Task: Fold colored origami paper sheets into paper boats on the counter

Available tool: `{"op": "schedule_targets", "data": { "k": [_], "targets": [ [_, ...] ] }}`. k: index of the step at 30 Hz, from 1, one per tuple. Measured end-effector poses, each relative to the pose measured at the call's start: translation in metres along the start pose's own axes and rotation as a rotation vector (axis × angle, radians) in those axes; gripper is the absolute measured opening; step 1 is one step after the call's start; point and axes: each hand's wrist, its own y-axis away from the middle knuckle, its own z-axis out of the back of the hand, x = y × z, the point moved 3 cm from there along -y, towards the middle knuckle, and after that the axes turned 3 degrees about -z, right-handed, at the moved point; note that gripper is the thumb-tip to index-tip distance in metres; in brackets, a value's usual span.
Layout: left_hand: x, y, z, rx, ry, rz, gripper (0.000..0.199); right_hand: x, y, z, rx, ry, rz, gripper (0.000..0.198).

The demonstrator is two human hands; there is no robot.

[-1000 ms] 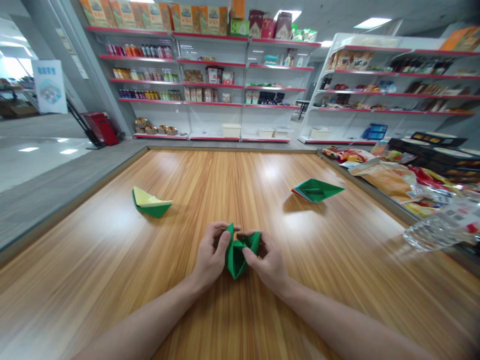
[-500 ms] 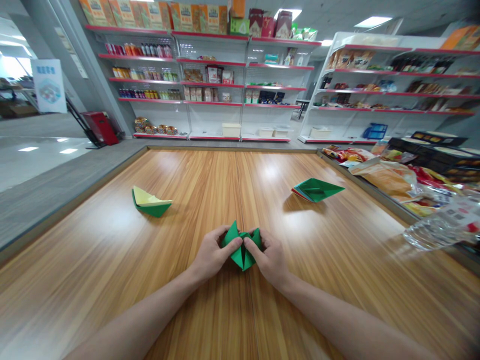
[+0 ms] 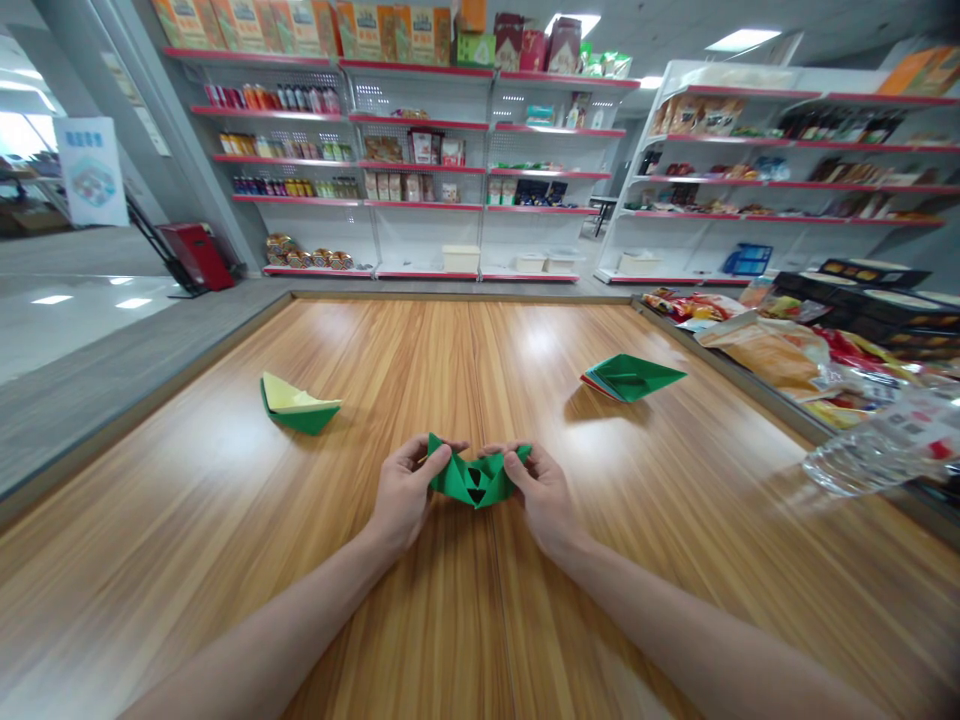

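Observation:
Between my two hands is a green folded paper (image 3: 475,488), spread wide with dark gaps at its middle. My left hand (image 3: 405,488) pinches its left corner, thumb in front and fingers behind. My right hand (image 3: 546,492) grips the right corner the same way. Farther off to the left rests a green and yellow paper boat (image 3: 301,408). On the right side lies a folded green paper shape (image 3: 634,377) with red and blue layers showing at its left end.
The wooden table (image 3: 480,610) has a raised dark edge. Along its right side are a clear plastic bottle (image 3: 870,455), snack packets (image 3: 772,355) and black boxes (image 3: 877,305). Stocked shelves (image 3: 420,165) stand beyond the table.
My hands have moved apart, pulling the green paper's corners outward. It has gone from an upright, bunched form to a wider, lower one with gaps at its centre.

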Motion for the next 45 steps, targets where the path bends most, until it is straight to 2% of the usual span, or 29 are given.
{"op": "schedule_targets", "data": {
  "k": [3,9,16,18,20,21,25,28,30,32,35,38,41,45],
  "targets": [
    [-0.001,-0.003,0.003,-0.06,0.101,-0.008,0.021,-0.004,-0.002,0.0,0.027,-0.059,-0.009,0.025],
    [-0.003,-0.008,0.009,-0.119,0.24,0.025,0.022,0.004,-0.002,0.003,-0.028,-0.002,0.122,0.026],
    [-0.003,-0.008,0.006,-0.052,0.198,-0.019,0.022,0.012,0.008,-0.003,0.108,0.24,0.214,0.015],
    [0.0,-0.006,0.004,-0.037,0.178,-0.017,0.024,0.007,0.009,-0.005,0.121,0.252,0.191,0.033],
    [0.004,-0.003,0.001,0.015,0.11,-0.003,0.027,0.002,0.01,-0.006,0.122,0.263,0.138,0.05],
    [0.004,-0.002,-0.001,0.054,0.055,-0.004,0.03,0.0,0.01,-0.007,0.126,0.268,0.114,0.051],
    [0.001,0.002,-0.002,0.233,-0.159,-0.062,0.044,0.001,0.01,-0.007,0.158,0.223,0.088,0.041],
    [-0.004,0.002,0.0,0.355,-0.204,-0.104,0.055,0.003,0.008,-0.006,0.154,0.17,0.067,0.039],
    [-0.005,0.001,0.001,0.393,-0.21,-0.127,0.06,0.004,0.008,-0.005,0.164,0.163,0.066,0.042],
    [-0.004,0.002,0.001,0.363,-0.259,-0.153,0.057,0.005,0.009,-0.008,0.22,0.186,0.082,0.048],
    [-0.004,0.005,0.0,0.217,-0.449,-0.189,0.046,0.004,0.014,-0.013,0.308,0.285,0.113,0.056],
    [-0.006,0.01,-0.003,0.113,-0.631,-0.223,0.042,0.003,0.017,-0.015,0.277,0.401,0.136,0.056],
    [-0.008,0.013,-0.008,0.135,-0.748,-0.265,0.036,0.003,0.018,-0.015,0.221,0.452,0.138,0.043],
    [-0.01,0.014,-0.011,0.151,-0.838,-0.355,0.029,0.007,0.018,-0.016,0.216,0.487,0.155,0.031]
  ]
}}
